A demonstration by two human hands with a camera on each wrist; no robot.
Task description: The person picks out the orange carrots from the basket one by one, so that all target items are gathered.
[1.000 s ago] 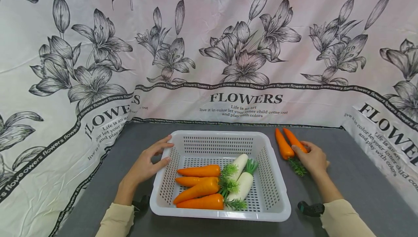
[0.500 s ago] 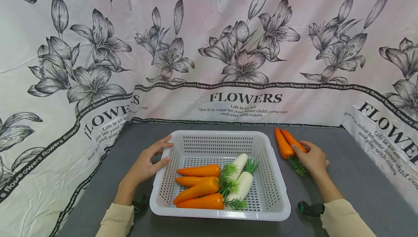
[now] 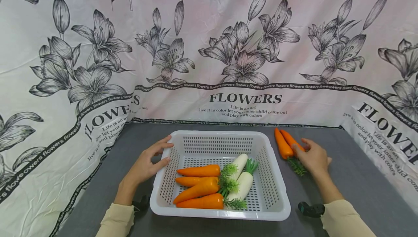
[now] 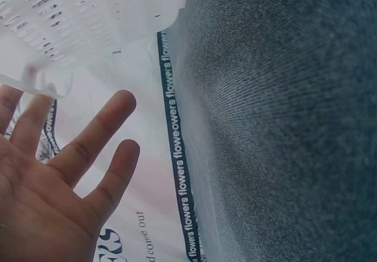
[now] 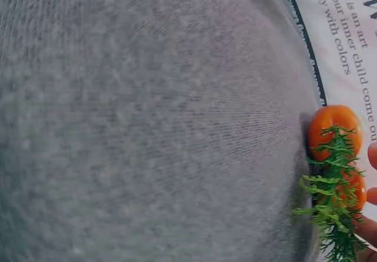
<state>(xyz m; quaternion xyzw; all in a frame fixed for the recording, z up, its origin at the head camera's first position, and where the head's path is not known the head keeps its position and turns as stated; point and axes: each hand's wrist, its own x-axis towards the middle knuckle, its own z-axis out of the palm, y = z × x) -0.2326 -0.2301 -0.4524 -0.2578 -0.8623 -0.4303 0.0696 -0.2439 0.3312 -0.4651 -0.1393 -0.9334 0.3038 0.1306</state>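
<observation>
My left hand (image 3: pixel 145 164) rests its fingertips on the left rim of a white perforated plastic basket (image 3: pixel 218 215). In the left wrist view, this hand's fingers are spread and fairly straight. Across the table, my right hand (image 3: pixel 315 159) is beside two orange carrots, its thumb and forefinger loosely by the right carrot (image 3: pixel 290 138). The left carrot (image 3: pixel 283 146) lies against it. Green leafy tops (image 5: pixel 336 197) show in the right wrist view, with only fingertips at the edge; contact there is hard to tell. Several carrots (image 3: pixel 199 171) and white radishes (image 3: pixel 245 184) lie inside the basket.
A dark grey cloth (image 3: pixel 356 179) covers the table. Behind and along both sides hangs a white flower-printed curtain (image 3: pixel 245 102). Dark wrist-worn devices, such as the right one (image 3: pixel 311 209), sit near each cream sleeve.
The right carrot has shifted slightly left, closer to the other carrot. My right hand has since eased a little to the right, its fingers looser. The left hand and basket look still.
</observation>
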